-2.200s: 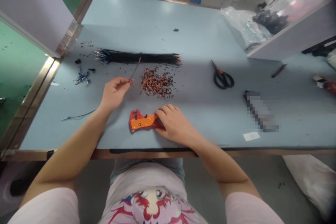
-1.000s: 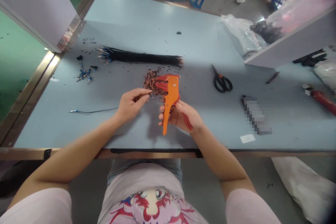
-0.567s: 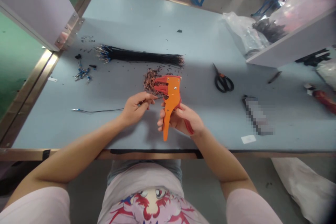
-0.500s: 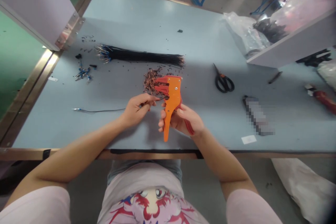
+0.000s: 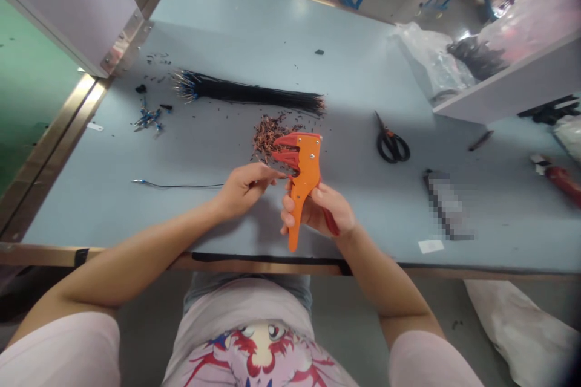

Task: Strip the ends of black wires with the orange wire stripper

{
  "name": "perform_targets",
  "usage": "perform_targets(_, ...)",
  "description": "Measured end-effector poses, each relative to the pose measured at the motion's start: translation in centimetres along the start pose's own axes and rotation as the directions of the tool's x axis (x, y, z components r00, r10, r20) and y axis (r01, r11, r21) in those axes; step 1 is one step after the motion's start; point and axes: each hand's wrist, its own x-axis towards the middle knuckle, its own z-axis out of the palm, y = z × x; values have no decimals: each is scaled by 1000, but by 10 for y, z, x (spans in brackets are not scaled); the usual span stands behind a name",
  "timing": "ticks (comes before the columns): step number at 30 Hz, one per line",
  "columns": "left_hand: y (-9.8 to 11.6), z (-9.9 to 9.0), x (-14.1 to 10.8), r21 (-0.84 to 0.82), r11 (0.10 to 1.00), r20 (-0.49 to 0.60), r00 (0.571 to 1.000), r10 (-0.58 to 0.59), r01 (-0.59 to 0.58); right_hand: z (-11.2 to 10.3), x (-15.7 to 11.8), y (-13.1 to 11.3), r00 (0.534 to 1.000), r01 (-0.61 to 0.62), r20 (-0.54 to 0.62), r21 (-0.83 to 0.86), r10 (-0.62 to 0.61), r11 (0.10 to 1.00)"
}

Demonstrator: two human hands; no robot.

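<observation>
My right hand [image 5: 323, 213] grips the handles of an orange wire stripper [image 5: 303, 176], held upright above the table with its red jaws pointing left. My left hand [image 5: 245, 188] pinches one end of a thin black wire [image 5: 181, 185] and holds that end at the stripper's jaws. The rest of the wire trails left across the table, ending in a small blue terminal. Just behind the tool lies a heap of copper-coloured stripped bits [image 5: 272, 133].
A bundle of black wires [image 5: 254, 94] lies across the blue-grey table [image 5: 254, 30]. Loose blue terminals [image 5: 147, 118] sit far left. Black scissors [image 5: 391, 144] and a blurred dark object [image 5: 447, 202] lie right. A white shelf with plastic bags [image 5: 436, 66] stands back right.
My right hand picked the stripper up off the table and stood it upright. My left hand brought the wire end from near the bundle to the tool's jaws.
</observation>
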Motion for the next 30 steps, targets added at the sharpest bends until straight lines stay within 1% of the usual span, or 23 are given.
perform_targets(5,-3,0,-1,23,998,12,998,62,-62,-3,0,3,1000,10,11,23,-10,1000)
perform_targets(11,0,1,-1,25,997,16,997,74,-74,-3,0,3,1000,24,-5,32,-24,999)
perform_targets(19,-1,1,-2,10,995,25,995,96,-96,1,-2,1,1000,19,-10,-13,-19,1000)
perform_targets(26,0,1,-1,1,995,37,994,98,-98,4,-1,1,999,23,-43,-49,-26,999)
perform_targets(30,0,1,-1,32,997,43,997,63,-64,4,0,0,996,15,-88,-59,-20,998)
